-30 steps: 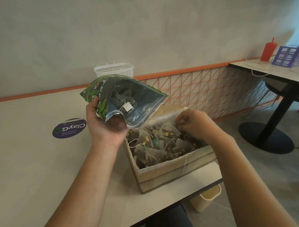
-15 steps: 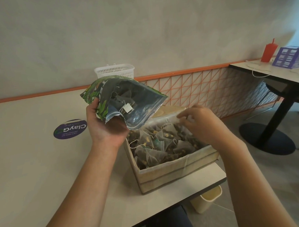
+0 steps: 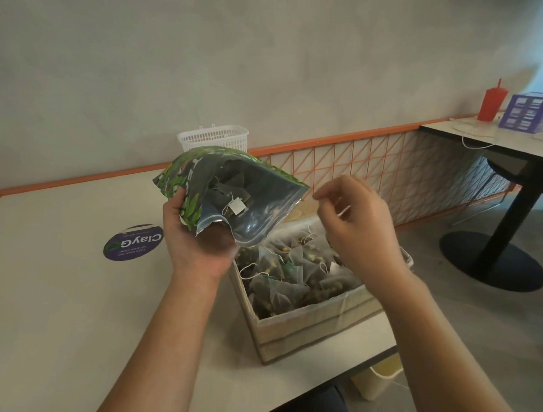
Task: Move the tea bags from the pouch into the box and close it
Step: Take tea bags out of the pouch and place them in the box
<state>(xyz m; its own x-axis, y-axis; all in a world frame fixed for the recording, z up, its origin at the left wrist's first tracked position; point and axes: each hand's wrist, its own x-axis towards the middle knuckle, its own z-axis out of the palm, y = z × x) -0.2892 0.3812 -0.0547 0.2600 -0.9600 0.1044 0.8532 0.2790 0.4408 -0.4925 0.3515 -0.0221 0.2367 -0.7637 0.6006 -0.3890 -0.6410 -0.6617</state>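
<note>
My left hand (image 3: 197,243) grips the green printed pouch (image 3: 257,203) by its lower edge, tilted with its open mouth facing me and the box. Several tea bags (image 3: 229,189) lie inside the pouch, and a white tag (image 3: 237,205) hangs at its mouth. The cardboard box (image 3: 316,325) stands open on the table's right corner, filled with several mesh tea bags (image 3: 285,277). My right hand (image 3: 358,227) hovers above the box beside the pouch mouth, its fingers loosely curled, and I see nothing clearly held in it.
A white plastic basket (image 3: 213,138) stands behind the pouch by the wall. A round purple sticker (image 3: 133,242) lies on the table (image 3: 66,308). An orange lattice rail (image 3: 387,169) runs right. A second table (image 3: 494,140) carries a red cup (image 3: 491,101) and a blue box (image 3: 527,112).
My right hand has lifted out of the box's tea bags and risen towards the pouch mouth. The left hand and pouch have stayed almost still.
</note>
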